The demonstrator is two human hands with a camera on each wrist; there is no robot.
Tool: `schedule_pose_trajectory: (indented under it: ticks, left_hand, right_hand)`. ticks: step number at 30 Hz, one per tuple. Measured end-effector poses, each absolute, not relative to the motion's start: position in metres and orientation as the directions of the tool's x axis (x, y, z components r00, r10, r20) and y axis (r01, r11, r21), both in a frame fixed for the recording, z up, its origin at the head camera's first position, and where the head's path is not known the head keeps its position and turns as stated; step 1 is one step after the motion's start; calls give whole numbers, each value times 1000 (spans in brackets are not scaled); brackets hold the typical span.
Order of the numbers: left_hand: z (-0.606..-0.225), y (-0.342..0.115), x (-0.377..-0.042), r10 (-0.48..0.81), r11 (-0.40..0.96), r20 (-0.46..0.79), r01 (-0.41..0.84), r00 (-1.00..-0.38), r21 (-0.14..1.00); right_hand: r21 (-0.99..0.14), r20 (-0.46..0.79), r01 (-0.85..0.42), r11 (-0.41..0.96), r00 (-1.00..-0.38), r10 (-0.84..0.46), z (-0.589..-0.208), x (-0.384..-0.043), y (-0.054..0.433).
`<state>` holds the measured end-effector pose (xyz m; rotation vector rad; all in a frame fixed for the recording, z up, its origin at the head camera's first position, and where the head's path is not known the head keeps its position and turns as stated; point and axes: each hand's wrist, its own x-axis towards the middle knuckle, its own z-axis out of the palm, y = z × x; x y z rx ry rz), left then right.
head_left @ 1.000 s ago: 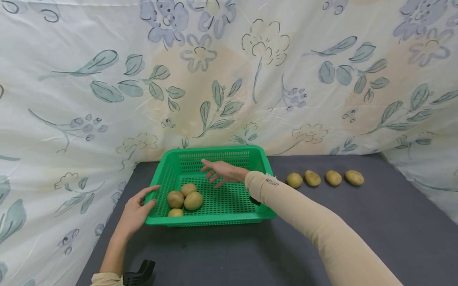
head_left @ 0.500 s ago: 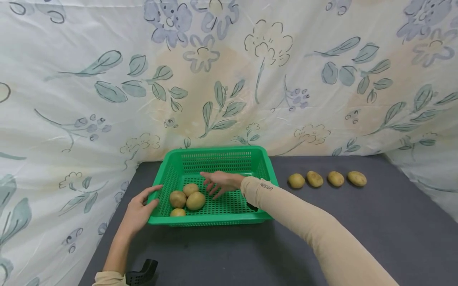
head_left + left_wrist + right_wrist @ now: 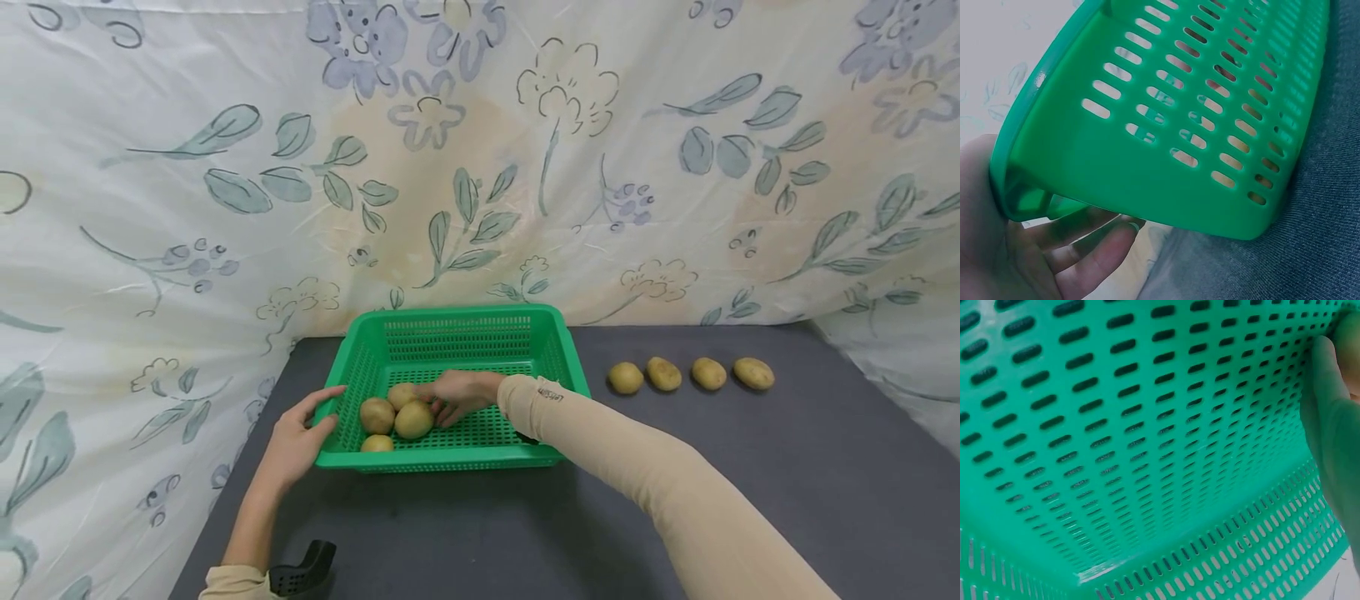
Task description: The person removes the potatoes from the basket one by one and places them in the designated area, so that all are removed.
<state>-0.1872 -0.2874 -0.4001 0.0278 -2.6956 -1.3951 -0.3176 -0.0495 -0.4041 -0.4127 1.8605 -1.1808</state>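
Note:
A green perforated plastic basket (image 3: 480, 457) stands on the dark tabletop. My left hand (image 3: 294, 443) holds its left rim; in the left wrist view, fingers (image 3: 1094, 253) bend beneath the rim. Inside, at the left, several potatoes lie bunched: a larger one (image 3: 414, 419) in front, another (image 3: 402, 395) behind it, a browner one (image 3: 377, 415) beside them and one (image 3: 377, 443) partly hidden by the front wall. My right hand (image 3: 459, 394) reaches down into the basket, its fingertips right at the larger and rear potatoes. The right wrist view catches extended fingers (image 3: 1329, 394) beside a potato (image 3: 1349, 356).
To the right of the basket, several potatoes sit in a row on the table (image 3: 525, 533), from the nearest (image 3: 626, 378) to the farthest right (image 3: 753, 374). A floral cloth (image 3: 480, 167) hangs behind and at both sides.
My right hand has moved down and slightly left within the basket, until its fingertips meet the potatoes. The left hand keeps its hold on the rim. The head view has shifted slightly.

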Motion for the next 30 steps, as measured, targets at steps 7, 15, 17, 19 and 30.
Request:
schedule_pose_trajectory:
  ticks: [7, 15, 17, 19, 30]
  left_hand:
    - [-401, -287, -188, -69, 582, 83, 27, -994, 813]
    - [-401, -287, -187, -68, 574, 82, 28, -994, 818]
    - [-401, -287, -187, -71, 572, 84, 28, -994, 819]
    - [-401, -287, -188, -73, 574, 85, 28, -994, 819]
    - [-401, -287, -187, -75, 578, 79, 21, -994, 816]
  right_hand:
    - [-833, -508, 102, 543, -531, -678, -406, -317, -52]
    - [-832, -485, 56, 551, -553, -677, -406, -314, -54]
    - [-833, -477, 45, 551, -561, -676, -407, -314, -54]
    - [-833, -471, 35, 553, -570, -673, -407, -313, -55]
    - [-828, -445, -48, 559, -550, -706, -410, -311, -55]
